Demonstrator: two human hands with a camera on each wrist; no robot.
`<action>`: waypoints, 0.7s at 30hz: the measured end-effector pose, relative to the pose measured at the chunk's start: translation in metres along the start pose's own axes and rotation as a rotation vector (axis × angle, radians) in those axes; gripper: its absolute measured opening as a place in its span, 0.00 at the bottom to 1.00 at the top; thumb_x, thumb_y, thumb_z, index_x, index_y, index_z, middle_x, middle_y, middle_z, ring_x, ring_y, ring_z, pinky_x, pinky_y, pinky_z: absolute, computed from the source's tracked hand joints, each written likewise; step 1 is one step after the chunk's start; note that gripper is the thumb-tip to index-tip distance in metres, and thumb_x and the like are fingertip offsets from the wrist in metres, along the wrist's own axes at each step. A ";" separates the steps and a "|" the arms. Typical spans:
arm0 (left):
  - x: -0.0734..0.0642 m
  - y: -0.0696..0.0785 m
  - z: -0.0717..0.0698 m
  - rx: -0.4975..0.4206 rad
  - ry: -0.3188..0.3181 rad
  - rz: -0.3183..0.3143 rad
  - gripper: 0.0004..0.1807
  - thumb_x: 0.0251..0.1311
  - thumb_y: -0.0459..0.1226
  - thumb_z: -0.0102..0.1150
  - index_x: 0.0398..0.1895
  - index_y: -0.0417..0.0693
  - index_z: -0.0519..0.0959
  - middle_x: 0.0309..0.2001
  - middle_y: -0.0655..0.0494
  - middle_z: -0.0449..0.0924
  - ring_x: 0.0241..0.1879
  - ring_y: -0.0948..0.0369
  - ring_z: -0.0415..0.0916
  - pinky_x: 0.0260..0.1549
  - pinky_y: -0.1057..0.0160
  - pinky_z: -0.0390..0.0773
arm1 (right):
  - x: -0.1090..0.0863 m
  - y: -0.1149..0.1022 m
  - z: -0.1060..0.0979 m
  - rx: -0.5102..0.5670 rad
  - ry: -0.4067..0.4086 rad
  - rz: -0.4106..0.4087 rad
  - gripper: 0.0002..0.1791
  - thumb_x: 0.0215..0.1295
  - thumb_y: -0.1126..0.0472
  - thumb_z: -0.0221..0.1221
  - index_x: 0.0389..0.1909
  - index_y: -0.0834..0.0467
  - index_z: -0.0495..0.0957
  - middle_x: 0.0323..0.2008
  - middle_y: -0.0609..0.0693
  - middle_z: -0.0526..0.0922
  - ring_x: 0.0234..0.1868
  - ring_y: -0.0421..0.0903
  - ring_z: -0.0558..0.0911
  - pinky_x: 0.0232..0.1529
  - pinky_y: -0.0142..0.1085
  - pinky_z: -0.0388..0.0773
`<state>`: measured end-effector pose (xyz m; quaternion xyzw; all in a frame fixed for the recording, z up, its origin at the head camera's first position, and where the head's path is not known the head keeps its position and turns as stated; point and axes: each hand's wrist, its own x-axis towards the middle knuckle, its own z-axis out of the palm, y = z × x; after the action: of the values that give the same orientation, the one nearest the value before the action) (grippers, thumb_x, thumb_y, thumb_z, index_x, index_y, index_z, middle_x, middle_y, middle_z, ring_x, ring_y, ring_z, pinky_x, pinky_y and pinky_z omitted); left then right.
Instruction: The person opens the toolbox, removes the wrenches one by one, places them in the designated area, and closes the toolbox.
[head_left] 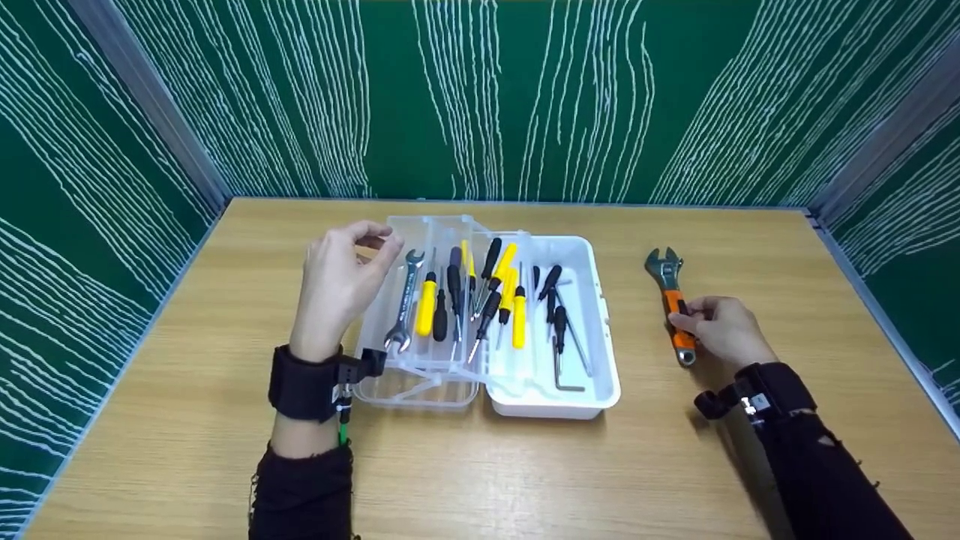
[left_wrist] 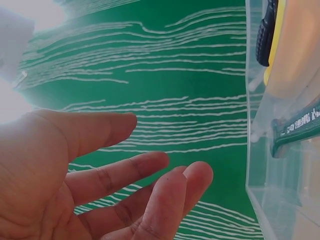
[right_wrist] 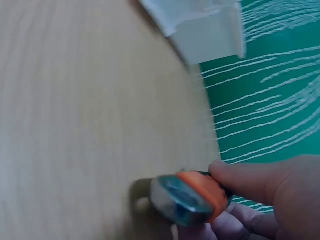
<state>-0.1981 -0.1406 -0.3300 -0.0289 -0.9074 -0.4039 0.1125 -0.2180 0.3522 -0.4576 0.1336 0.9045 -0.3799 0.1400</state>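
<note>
My right hand [head_left: 724, 326] pinches the orange handle of an adjustable wrench [head_left: 673, 304], its steel jaw pointing to the far side of the table. Seen end-on in the right wrist view, the wrench [right_wrist: 192, 197] has thumb and fingers about its grip. My left hand [head_left: 341, 274] is raised by the left edge of a clear plastic compartment [head_left: 420, 401]; its fingers [left_wrist: 165, 202] are loosely bent with nothing between them. Close to it in that compartment lies a double open-ended wrench [head_left: 406, 300], beside yellow- and black-handled screwdrivers [head_left: 425, 304].
Joined to the clear part is a white box [head_left: 604, 337] holding several black-handled screwdrivers [head_left: 560, 322] and a hex key [head_left: 570, 388]. Both stand on a wooden table [head_left: 525, 472]. Green panels with white lines [head_left: 390, 112] wall in its back and sides.
</note>
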 end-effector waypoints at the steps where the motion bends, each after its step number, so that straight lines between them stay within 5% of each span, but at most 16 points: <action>1: 0.000 0.000 0.000 0.000 0.002 0.001 0.17 0.76 0.43 0.64 0.58 0.42 0.86 0.52 0.44 0.90 0.51 0.48 0.84 0.48 0.55 0.81 | 0.000 -0.001 0.001 -0.015 0.013 -0.001 0.30 0.80 0.50 0.61 0.70 0.68 0.71 0.62 0.68 0.77 0.52 0.55 0.78 0.42 0.31 0.79; 11: 0.000 0.000 0.000 0.008 -0.007 -0.008 0.18 0.76 0.45 0.63 0.59 0.44 0.86 0.53 0.45 0.89 0.48 0.49 0.83 0.44 0.58 0.80 | 0.001 -0.006 0.005 -0.074 0.071 0.016 0.25 0.78 0.54 0.63 0.64 0.68 0.75 0.56 0.67 0.79 0.48 0.55 0.79 0.38 0.32 0.78; 21: 0.000 0.000 0.000 0.003 -0.017 -0.023 0.18 0.76 0.45 0.63 0.59 0.45 0.86 0.54 0.45 0.89 0.52 0.48 0.84 0.48 0.54 0.82 | 0.000 -0.003 0.007 -0.168 0.133 -0.051 0.19 0.77 0.55 0.65 0.54 0.69 0.81 0.51 0.69 0.86 0.43 0.55 0.82 0.36 0.32 0.78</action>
<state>-0.1976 -0.1406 -0.3298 -0.0217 -0.9092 -0.4035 0.1000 -0.2185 0.3446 -0.4604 0.1232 0.9437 -0.2964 0.0804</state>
